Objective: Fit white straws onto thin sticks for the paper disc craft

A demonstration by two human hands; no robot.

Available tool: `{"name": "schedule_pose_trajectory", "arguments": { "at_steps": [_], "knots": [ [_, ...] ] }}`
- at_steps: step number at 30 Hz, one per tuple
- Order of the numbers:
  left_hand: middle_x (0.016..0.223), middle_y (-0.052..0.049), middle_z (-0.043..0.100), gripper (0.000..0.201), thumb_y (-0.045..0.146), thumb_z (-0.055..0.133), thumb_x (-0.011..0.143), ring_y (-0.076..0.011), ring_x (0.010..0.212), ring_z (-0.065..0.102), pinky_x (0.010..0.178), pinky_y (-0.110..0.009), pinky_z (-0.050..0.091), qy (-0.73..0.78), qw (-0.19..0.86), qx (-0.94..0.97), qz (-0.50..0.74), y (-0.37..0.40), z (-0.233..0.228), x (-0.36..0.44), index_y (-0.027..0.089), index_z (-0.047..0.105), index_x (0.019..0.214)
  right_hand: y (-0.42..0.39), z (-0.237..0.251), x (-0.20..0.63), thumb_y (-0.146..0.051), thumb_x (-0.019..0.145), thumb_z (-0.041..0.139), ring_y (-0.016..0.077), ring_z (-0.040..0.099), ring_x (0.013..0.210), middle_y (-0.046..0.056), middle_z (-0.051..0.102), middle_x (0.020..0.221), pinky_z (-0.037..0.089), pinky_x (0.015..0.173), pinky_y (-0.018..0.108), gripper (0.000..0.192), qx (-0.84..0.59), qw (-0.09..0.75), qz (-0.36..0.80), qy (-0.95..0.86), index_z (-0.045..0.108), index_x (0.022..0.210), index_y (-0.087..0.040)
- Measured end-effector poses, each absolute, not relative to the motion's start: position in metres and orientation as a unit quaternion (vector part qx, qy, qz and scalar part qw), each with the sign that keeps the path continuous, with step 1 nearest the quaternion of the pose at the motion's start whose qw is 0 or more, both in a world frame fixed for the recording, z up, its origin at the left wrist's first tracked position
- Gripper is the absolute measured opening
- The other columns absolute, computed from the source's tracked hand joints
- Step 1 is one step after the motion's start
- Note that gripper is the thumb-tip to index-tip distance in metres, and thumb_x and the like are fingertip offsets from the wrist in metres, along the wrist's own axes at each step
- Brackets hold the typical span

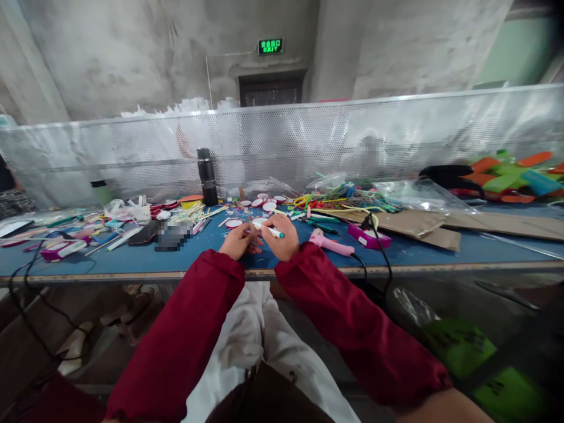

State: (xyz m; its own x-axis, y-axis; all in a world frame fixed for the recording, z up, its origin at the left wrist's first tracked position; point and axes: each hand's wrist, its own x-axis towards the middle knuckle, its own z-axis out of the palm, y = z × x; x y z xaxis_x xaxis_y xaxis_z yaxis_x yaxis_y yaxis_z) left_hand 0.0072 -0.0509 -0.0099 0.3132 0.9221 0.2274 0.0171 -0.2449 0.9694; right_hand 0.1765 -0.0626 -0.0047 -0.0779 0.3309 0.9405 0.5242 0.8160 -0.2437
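Note:
Both hands meet over the front of the blue worktable (211,258). My right hand (284,237) is closed around a white marker pen with a green end (277,232), held at a slant. Close beside it, my left hand (238,239) pinches something small and thin, too small to make out. White round discs with red rims (233,223) lie just beyond the fingers. To the right of my right hand rests a pink glue gun (332,242) with a black cord.
A purple box (369,237) sits right of the glue gun, with coloured cords (335,198) and cardboard strips (409,226) behind. A black bottle (207,176) stands before the perforated metal screen (282,141). Phones (145,232) and cluttered craft bits lie left.

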Motion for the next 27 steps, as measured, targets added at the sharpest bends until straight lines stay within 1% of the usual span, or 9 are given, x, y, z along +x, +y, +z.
{"name": "schedule_pose_trajectory", "arguments": {
  "at_steps": [7,11,16,20,23,27],
  "knots": [
    [0.075,-0.002,0.074,0.012,0.022,0.065,0.089,-0.0191,0.058,0.074,0.05,-0.024,0.054,0.371,0.489,0.644,0.456,-0.0489,-0.0118,0.0058,0.02,0.057,0.097,-0.0623,-0.0044,0.176,-0.02,0.088,0.059,0.0212,0.058,0.079,0.001,0.066,0.074,0.047,0.082,0.038,0.014,-0.288,0.602,-0.089,-0.739,0.06,0.074,-0.025],
    [0.077,-0.003,0.075,0.016,0.024,0.066,0.089,-0.0193,0.059,0.074,0.051,-0.024,0.054,0.367,0.491,0.647,0.454,-0.0485,-0.0124,0.0055,0.02,0.057,0.101,-0.0628,-0.0041,0.1755,-0.02,0.088,0.058,0.0216,0.058,0.079,0.002,0.066,0.074,0.047,0.08,0.037,0.014,-0.287,0.617,-0.09,-0.727,0.059,0.074,-0.025],
    [0.075,-0.003,0.073,0.018,0.027,0.069,0.087,-0.019,0.059,0.074,0.05,-0.024,0.053,0.364,0.492,0.642,0.461,-0.049,-0.0117,0.0052,0.019,0.057,0.097,-0.0659,-0.0029,0.1745,-0.021,0.088,0.057,0.0218,0.058,0.077,0.002,0.067,0.074,0.047,0.082,0.039,0.015,-0.279,0.605,-0.092,-0.74,0.058,0.074,-0.026],
    [0.074,-0.002,0.072,0.014,0.025,0.068,0.087,-0.0197,0.06,0.074,0.052,-0.025,0.054,0.369,0.489,0.647,0.454,-0.0485,-0.0119,0.0048,0.02,0.058,0.096,-0.0663,-0.0024,0.1741,-0.022,0.088,0.057,0.0223,0.058,0.079,0.002,0.067,0.074,0.048,0.083,0.04,0.014,-0.287,0.59,-0.084,-0.749,0.06,0.075,-0.026],
    [0.077,-0.003,0.073,0.009,0.022,0.063,0.09,-0.0199,0.061,0.074,0.054,-0.027,0.055,0.377,0.484,0.647,0.453,-0.0487,-0.012,0.0048,0.02,0.057,0.097,-0.066,-0.0026,0.1744,-0.022,0.088,0.057,0.0221,0.058,0.079,0.002,0.067,0.074,0.047,0.083,0.039,0.014,-0.291,0.597,-0.093,-0.742,0.06,0.075,-0.026],
    [0.077,-0.003,0.073,0.008,0.02,0.06,0.09,-0.0205,0.062,0.074,0.055,-0.027,0.055,0.378,0.482,0.647,0.454,-0.0497,-0.0117,0.0053,0.02,0.058,0.098,-0.066,-0.003,0.174,-0.021,0.089,0.057,0.0215,0.058,0.077,0.002,0.066,0.074,0.047,0.081,0.038,0.014,-0.268,0.611,-0.108,-0.737,0.059,0.075,-0.026]
  ]
}}
